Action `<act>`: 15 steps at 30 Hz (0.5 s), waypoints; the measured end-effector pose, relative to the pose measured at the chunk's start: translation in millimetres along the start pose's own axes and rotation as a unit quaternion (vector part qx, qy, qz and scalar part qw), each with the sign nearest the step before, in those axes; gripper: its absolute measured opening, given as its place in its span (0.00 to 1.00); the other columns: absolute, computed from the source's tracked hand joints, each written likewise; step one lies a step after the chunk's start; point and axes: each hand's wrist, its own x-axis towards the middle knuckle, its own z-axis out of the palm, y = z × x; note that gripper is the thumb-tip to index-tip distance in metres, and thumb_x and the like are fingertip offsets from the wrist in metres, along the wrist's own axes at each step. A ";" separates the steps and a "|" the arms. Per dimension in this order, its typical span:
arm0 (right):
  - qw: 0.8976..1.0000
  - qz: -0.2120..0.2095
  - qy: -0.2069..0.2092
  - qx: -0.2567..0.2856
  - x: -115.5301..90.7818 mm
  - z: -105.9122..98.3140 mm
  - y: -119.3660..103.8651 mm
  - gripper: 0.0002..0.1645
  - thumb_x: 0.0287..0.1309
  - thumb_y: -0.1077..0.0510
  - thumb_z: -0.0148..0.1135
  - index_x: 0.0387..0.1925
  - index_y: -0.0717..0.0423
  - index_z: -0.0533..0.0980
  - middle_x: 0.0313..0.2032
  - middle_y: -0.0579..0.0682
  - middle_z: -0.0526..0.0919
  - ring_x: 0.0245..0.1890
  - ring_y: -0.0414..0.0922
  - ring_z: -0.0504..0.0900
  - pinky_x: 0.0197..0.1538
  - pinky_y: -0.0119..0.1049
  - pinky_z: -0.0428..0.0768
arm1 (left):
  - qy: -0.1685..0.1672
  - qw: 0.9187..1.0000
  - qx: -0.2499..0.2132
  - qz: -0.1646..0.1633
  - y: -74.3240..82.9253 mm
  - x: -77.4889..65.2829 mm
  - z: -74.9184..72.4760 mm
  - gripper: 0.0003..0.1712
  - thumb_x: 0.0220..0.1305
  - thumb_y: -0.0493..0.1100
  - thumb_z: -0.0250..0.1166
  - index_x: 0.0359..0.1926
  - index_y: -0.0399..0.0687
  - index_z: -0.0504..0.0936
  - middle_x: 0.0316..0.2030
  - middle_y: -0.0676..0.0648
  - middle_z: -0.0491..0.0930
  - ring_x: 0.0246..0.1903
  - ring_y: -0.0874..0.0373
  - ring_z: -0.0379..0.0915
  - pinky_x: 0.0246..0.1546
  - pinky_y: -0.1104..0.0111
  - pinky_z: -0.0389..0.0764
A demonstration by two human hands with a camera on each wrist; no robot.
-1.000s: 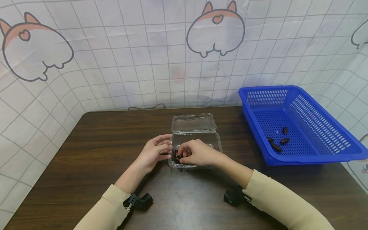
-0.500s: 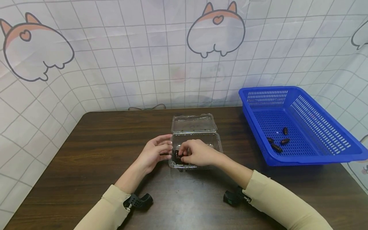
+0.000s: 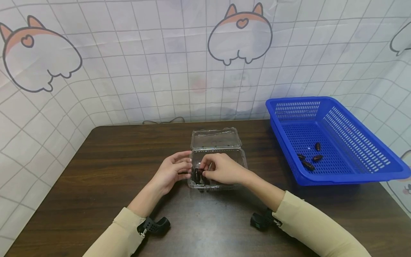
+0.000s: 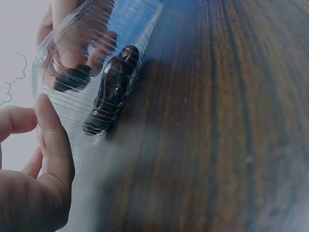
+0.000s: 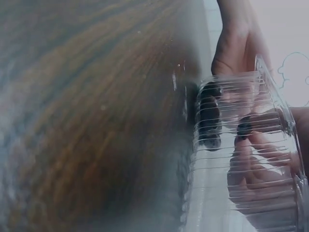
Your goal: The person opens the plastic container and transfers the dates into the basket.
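A clear plastic clamshell box stands on the table, its lid folded back away from me. My right hand reaches into the box and pinches a dark brown date between thumb and fingers, just above the bottom. More dates lie along the box's left end, seen through the ribbed wall in both wrist views. My left hand rests its fairly straight fingers against the left side of the box. The right fingertips partly hide the held date in the head view.
To the right, a blue plastic basket with slotted walls holds several dates. The dark wooden table meets a white grid-patterned cloth at the back. A thin cable lies along the rear edge.
My right hand has risen slightly inside the box, with the pinched date now showing more clearly. The left hand keeps its place; the basket is unchanged.
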 end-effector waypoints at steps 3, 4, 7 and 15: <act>1.000 -0.008 0.006 0.003 -2.6 -2.5 -2.2 0.06 0.63 0.63 0.66 0.42 0.56 0.81 0.33 0.44 0.82 0.32 0.44 0.82 0.34 0.33 0.81 | 0.000 1.000 0.001 -0.001 0.0 -0.4 0.0 0.28 0.73 0.31 0.60 0.72 0.37 0.69 0.47 0.42 0.76 0.34 0.59 0.78 0.35 0.68 0.85; 1.000 -0.010 0.008 0.005 -3.6 -3.3 -2.6 0.07 0.63 0.64 0.66 0.42 0.56 0.81 0.33 0.44 0.82 0.31 0.44 0.82 0.33 0.33 0.81 | 0.000 1.000 0.000 -0.001 0.1 -0.5 0.0 0.28 0.73 0.31 0.60 0.72 0.37 0.69 0.47 0.42 0.76 0.34 0.59 0.78 0.35 0.68 0.85; 1.000 -0.014 0.012 0.010 -5.7 -5.3 -0.9 0.07 0.63 0.63 0.66 0.43 0.56 0.81 0.33 0.43 0.82 0.29 0.42 0.81 0.31 0.33 0.80 | 0.000 1.000 -0.002 0.000 0.2 -0.9 0.2 0.28 0.73 0.31 0.59 0.72 0.37 0.68 0.47 0.43 0.76 0.34 0.59 0.78 0.35 0.68 0.85; 0.999 -0.024 0.022 0.029 -12.3 -13.0 2.8 0.09 0.65 0.63 0.65 0.46 0.51 0.82 0.37 0.43 0.82 0.33 0.43 0.81 0.37 0.37 0.81 | 0.000 1.000 -0.003 0.003 0.0 -1.4 0.4 0.28 0.73 0.30 0.60 0.71 0.36 0.68 0.46 0.44 0.77 0.34 0.59 0.78 0.35 0.68 0.85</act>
